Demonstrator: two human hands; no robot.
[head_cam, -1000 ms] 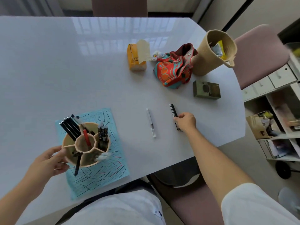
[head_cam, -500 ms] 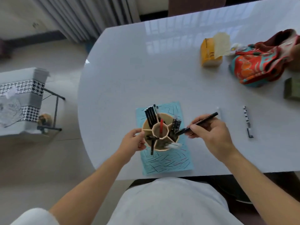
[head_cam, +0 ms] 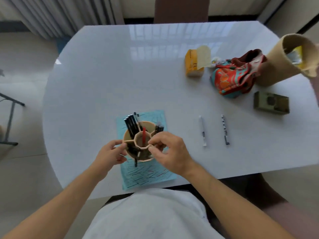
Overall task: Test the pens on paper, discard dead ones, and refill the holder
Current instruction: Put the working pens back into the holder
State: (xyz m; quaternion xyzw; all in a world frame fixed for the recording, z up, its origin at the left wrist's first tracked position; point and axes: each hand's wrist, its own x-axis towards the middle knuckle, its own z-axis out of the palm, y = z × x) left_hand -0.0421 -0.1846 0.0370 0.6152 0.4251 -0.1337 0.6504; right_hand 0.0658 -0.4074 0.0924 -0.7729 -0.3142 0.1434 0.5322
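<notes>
Head view looks down on a white bench [head_cam: 103,75] where both hands meet at a tan pen holder [head_cam: 131,135] standing on a blue paper [head_cam: 151,176] covered in scribbled test lines. The left grip [head_cam: 110,152] pinches the holder's rim and a divider wall on its left side, fingers closed on it. The right grip [head_cam: 170,150] sits at the holder's right edge, thumb and forefinger curled toward each other over a compartment; whether they have hold of a pen there I cannot tell. Between the two grips, a red pen [head_cam: 143,136] stands in the centre cell. Just beyond the left grip, a bunch of black pens [head_cam: 131,124] leans out of a far compartment. Off to the right of the right grip, well apart from it, a white pen [head_cam: 202,130] and a black-and-white patterned pen [head_cam: 225,129] lie side by side on the bench.
</notes>
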